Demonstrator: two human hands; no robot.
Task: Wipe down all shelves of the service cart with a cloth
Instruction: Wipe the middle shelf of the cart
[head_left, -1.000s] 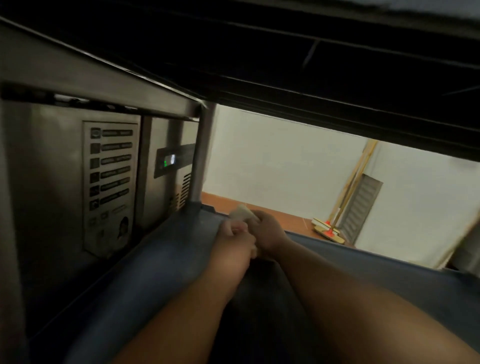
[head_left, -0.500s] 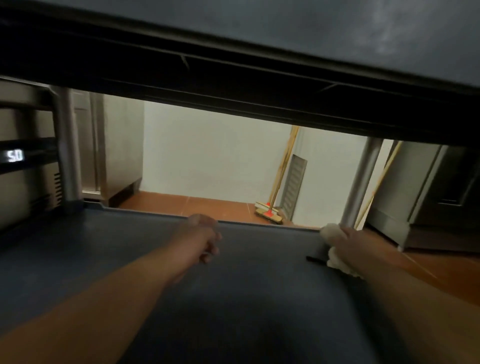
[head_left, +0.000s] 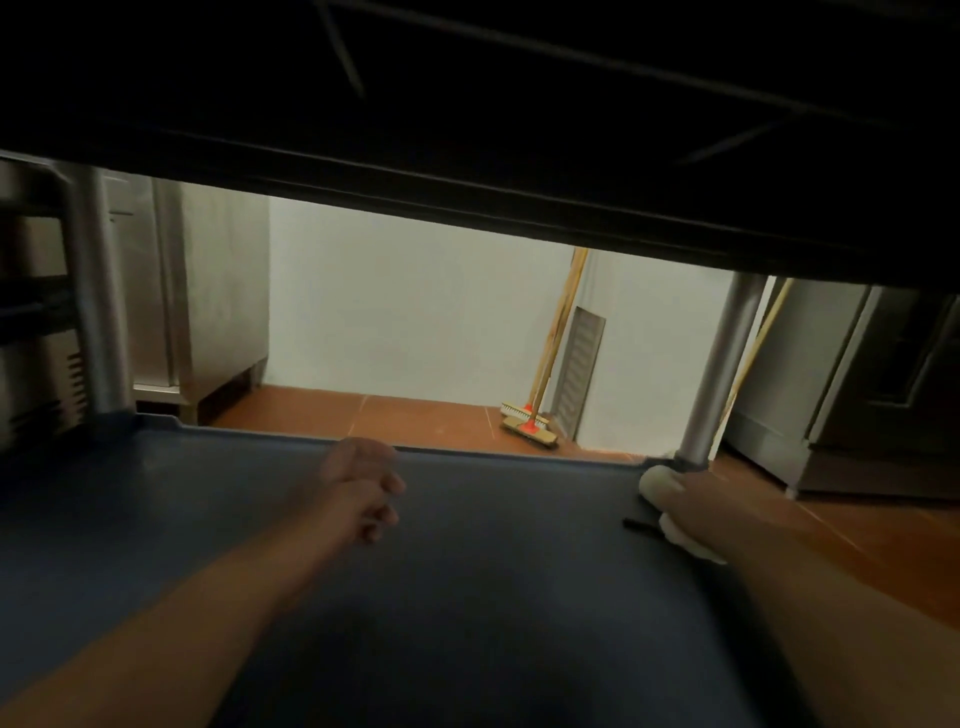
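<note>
Right hand (head_left: 685, 499) with cloth (head_left: 655, 483) on shelf (head_left: 493, 597)

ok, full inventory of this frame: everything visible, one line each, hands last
shelf: 1, dark blue, fills the foreground, under a dark upper shelf
posts: 2, silver, at the shelf's far corners
cloth: 1, white, far right corner by the post, under the right hand
brooms: 2, wooden handles, red-marked heads, leaning on the white wall
vent panel: 1, grey, leaning beside the brooms
steel cabinets: left and right, on orange tile floor
left hand: fingers loosely curled, empty, mid-shelf near the far edge
right hand: on the cloth
</note>
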